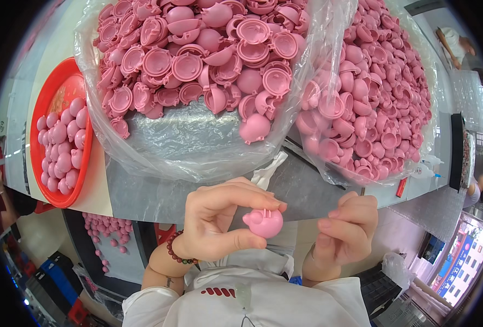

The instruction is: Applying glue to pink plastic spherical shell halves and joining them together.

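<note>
My left hand (219,218) pinches a small pink plastic pig-shaped half shell (264,222) between thumb and fingers, close to my chest. My right hand (347,231) is beside it, fingers curled loosely, holding nothing that I can see and not touching the shell. A beaded bracelet (176,255) sits on my left wrist. Just above my hands, a clear plastic bag (187,136) holds many pink half shells, and a second clear bag (372,92) to the right holds more.
A red round tray (43,103) at the left holds several assembled pink pieces. More pink pieces lie on a lower surface (108,231) below the table edge. Other people are at the far right (456,43) and left edges.
</note>
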`<state>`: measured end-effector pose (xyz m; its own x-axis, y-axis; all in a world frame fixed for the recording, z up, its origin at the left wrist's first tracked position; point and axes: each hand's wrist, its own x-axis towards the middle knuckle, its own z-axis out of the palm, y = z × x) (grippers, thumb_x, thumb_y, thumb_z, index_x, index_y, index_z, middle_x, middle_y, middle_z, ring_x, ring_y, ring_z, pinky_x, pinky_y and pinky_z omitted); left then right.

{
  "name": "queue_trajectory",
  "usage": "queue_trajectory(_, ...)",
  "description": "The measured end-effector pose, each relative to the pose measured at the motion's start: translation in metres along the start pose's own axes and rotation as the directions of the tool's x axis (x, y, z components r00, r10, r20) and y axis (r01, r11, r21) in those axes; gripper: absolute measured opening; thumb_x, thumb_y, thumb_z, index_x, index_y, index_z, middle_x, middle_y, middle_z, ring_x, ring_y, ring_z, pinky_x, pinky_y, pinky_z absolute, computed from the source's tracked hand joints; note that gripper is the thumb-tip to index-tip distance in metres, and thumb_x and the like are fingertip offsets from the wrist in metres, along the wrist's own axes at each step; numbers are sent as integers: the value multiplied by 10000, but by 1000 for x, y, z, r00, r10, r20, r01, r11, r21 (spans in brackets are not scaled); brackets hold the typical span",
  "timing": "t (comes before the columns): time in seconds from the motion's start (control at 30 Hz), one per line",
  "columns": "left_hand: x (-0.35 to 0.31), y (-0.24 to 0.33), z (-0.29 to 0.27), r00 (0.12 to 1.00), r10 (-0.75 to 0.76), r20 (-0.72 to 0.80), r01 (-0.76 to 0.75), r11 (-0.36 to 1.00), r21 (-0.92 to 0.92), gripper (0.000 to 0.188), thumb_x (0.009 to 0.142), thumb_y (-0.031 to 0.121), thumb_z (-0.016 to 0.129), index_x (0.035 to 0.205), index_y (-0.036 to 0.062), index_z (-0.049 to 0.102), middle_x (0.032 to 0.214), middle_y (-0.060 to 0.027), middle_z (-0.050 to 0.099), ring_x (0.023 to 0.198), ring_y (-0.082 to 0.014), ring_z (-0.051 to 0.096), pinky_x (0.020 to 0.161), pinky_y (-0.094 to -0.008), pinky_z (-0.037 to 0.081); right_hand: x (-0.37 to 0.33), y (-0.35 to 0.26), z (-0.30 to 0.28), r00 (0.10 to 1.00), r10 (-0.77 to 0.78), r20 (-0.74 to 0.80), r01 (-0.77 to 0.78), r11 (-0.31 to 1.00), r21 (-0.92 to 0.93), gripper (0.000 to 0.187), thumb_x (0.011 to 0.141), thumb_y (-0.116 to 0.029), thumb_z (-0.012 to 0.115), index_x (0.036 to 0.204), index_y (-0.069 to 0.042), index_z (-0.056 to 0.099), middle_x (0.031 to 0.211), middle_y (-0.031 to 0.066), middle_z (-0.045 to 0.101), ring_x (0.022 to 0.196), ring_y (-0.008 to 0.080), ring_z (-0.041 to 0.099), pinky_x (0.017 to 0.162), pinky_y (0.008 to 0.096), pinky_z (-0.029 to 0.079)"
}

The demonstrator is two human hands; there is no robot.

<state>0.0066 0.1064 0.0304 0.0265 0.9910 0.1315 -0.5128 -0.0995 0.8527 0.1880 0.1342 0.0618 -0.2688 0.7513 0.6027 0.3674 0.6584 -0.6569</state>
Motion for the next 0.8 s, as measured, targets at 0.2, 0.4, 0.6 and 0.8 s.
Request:
queue_trajectory(0.2,3,5,3,994,-109,-25,103,981,-165,458,595,316,760,896,29,568,816,-144,593,780,-227,551,759,-390,439,0,3,2,998,8,-60,-6,999,38,165,590,-42,624,747,-92,634,727,28,487,616,165,388,470,249,295)
queue_trajectory(0.4,-2,-2,-5,993,-89,74,108,943,-315,465,610,329,756,892,79,485,760,-112,563,746,-213,537,711,-370,443,0,1,5,999,29,-26,-27,997,78,175,584,-41,624,752,-88,636,729,29,489,612,167,388,467,246,298)
queue_trajectory(0.6,0,6,2,968,-250,-33,217,894,-391,525,583,276,780,937,59,458,771,-104,573,746,-204,543,731,-356,434,0,3,4,999,10,-45,-6,997,82,167,586,-63,624,751,-83,633,717,31,490,594,167,391,476,246,308)
queue_trajectory(0.8,-4,4,-5,973,-232,-5,213,902,-375,465,591,250,777,925,77,504,788,-76,583,730,-174,522,687,-325,417,0,6,3,998,24,-60,-20,998,61,134,618,-105,623,750,-78,628,701,33,487,597,173,403,486,260,321)
